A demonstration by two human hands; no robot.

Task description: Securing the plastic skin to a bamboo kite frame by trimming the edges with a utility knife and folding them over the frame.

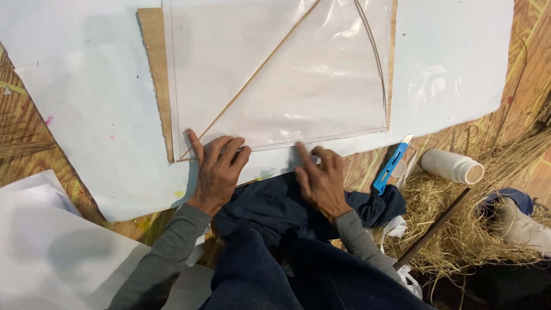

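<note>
The clear plastic sheet [298,86] lies on the floor ahead of me, its near edge running left to right under both hands. My left hand [217,172] presses flat, fingers spread, on its corner; my right hand [321,178], fingers curled, seemingly pinches that edge.

Place: a craft workshop, worked at floor level
Floor: woven mat [534,34] carrying large white paper sheets [86,115]
Materials: clear plastic sheet [298,86] with thin split sticks on a wooden board [155,69]
Tools: blue utility knife [390,166], white bottle [450,166]
Litter: loose straw [459,229] at the mat's right edge
</note>
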